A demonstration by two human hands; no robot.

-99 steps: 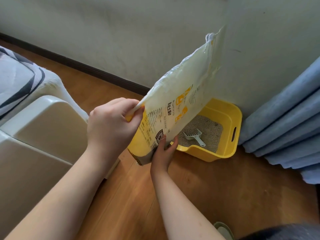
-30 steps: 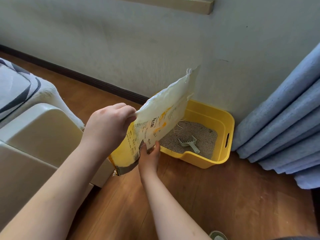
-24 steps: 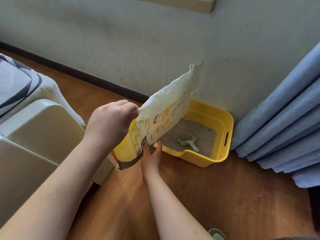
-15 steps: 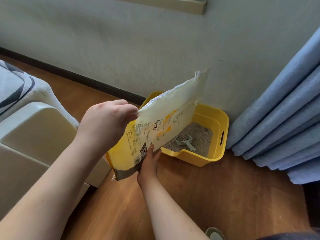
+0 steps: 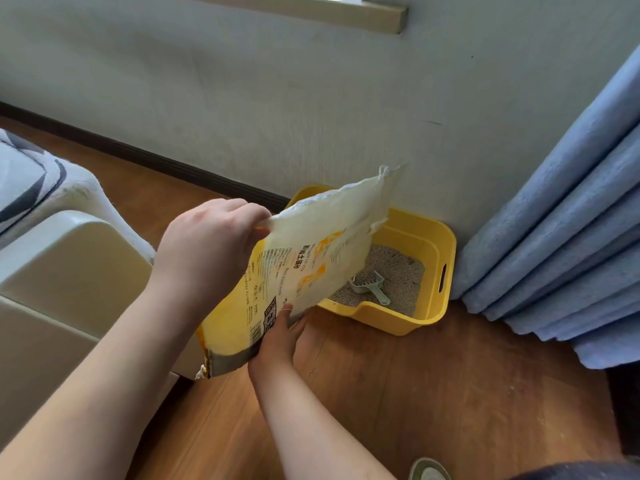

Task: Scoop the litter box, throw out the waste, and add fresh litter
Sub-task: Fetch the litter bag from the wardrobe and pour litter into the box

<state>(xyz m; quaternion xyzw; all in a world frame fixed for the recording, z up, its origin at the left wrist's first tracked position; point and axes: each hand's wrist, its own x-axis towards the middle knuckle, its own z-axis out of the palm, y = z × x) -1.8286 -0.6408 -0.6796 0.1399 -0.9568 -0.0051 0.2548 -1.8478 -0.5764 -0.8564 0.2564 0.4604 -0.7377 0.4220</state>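
Note:
A yellow litter box [image 5: 440, 320] stands on the wood floor against the wall, holding grey litter [image 5: 398, 271] and a pale green scoop [image 5: 372, 289]. I hold a white and yellow litter bag [image 5: 311, 268] tilted over the box's left end, its torn mouth up near the wall. My left hand [image 5: 207, 247] pinches the bag's upper edge. My right hand [image 5: 277, 337] lies under the bag's lower side, fingers straight against it. The bag hides the box's left part.
A cream plastic container [image 5: 65, 271] stands at the left, with a striped fabric [image 5: 31, 181] behind it. Blue curtains [image 5: 561, 237] hang at the right of the box. A slipper toe [image 5: 429, 471] shows at the bottom edge.
The bag's torn mouth has dropped lower toward the box since 3.3 s ago. Both hands keep their places on the bag; the view has shifted slightly.

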